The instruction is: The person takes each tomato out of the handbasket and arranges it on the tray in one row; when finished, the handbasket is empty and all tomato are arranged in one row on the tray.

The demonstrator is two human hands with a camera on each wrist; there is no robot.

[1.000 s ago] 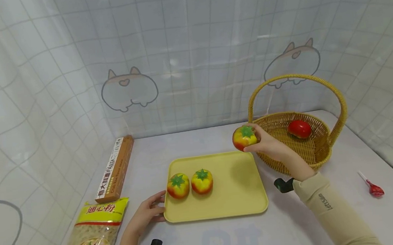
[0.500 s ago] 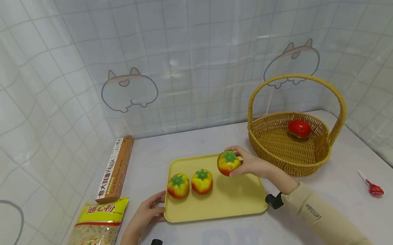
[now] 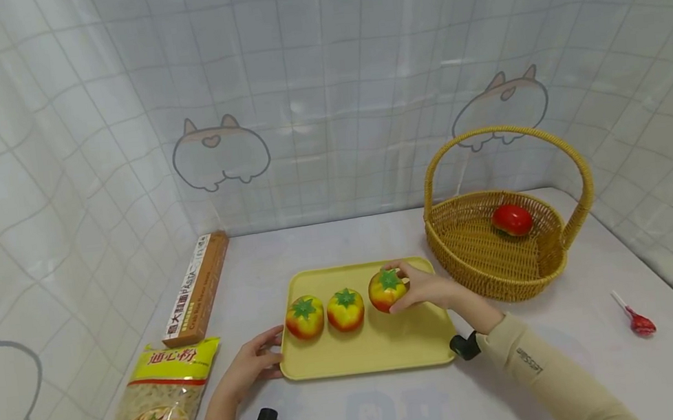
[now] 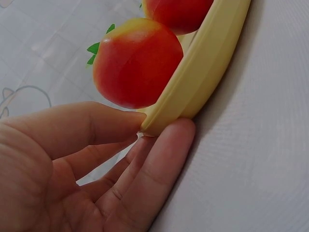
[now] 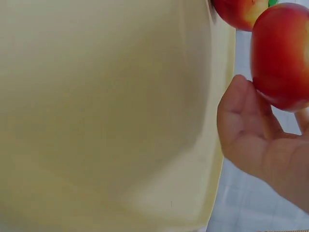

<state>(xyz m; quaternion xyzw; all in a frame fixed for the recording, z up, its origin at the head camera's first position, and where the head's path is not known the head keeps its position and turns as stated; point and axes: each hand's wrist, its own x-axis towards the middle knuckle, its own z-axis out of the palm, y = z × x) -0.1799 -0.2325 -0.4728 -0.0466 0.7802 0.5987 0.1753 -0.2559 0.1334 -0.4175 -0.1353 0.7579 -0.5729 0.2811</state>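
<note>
Head view alone shows whole table [image 3: 397,411], basket [image 3: 473,257], noodle bag [image 3: 154,411], box [image 3: 196,288], lollipop [image 3: 636,321]. Left wrist view alone shows grip detail: left hand [image 4: 82,169] pinching tray [image 4: 203,77] corner, thumb above rim, fingers [image 4: 164,164] below. Right wrist view shows tray floor up close, right hand [image 5: 260,140] cupped round tomato [image 5: 282,53].

Basket holds one red tomato [image 3: 512,219]. Tray holds three yellow-red tomatoes in row: left [image 3: 304,317], middle [image 3: 345,309], right one still gripped, resting on tray right of middle.
</note>
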